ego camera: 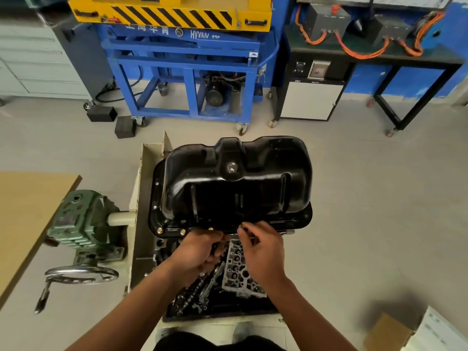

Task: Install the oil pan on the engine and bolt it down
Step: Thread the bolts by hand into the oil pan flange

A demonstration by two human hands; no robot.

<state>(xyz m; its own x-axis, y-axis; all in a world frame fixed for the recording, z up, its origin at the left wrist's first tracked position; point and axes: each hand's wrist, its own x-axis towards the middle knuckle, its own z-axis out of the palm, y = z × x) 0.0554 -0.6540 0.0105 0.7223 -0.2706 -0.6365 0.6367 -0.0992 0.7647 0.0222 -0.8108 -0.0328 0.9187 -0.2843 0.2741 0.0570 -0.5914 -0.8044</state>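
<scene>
While the right hand [260,249] pinches what looks like a small metal bolt [241,227] between thumb and fingertips at the near flange of the glossy black pressed-steel oil pan [235,183], the left hand [200,249] sits just beside it with its fingers curled; whether it holds anything I cannot tell. The pan already lies sump-up on the grey metal engine [238,269], directly beyond both hands, so the step in hand appears to be starting bolts by finger along the near edge. Three brass-coloured bolt heads [182,232] sit in the flange just left of the left hand. Next, the bolt probably needs lining up square with its hole and turning in gently to avoid cross-threading. Further left stand a green cast gearbox [81,216] and its chrome handwheel [81,274]; beyond the pan is a blue steel-framed cart [187,79]. Only the hands themselves hide the hole.
</scene>
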